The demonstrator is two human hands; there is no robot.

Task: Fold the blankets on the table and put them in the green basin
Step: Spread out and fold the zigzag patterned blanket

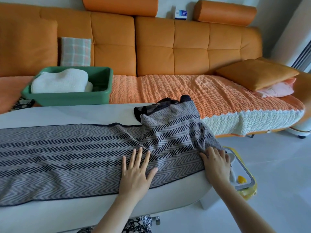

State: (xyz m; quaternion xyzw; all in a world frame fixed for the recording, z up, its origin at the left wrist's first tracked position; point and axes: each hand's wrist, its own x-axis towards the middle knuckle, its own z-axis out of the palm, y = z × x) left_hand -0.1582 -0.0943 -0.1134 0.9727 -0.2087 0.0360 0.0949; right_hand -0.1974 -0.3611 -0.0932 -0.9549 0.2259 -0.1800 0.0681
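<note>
Blanket (pixel 84 153) lengthwise along table (pixel 75 113), both hands flat on it

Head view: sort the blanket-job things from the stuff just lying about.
Job: grey blanket, white blanket, green basin, table, left hand, right hand.
Lying about: plaid cushion, orange pillow, pink pillow, tray, box.
</note>
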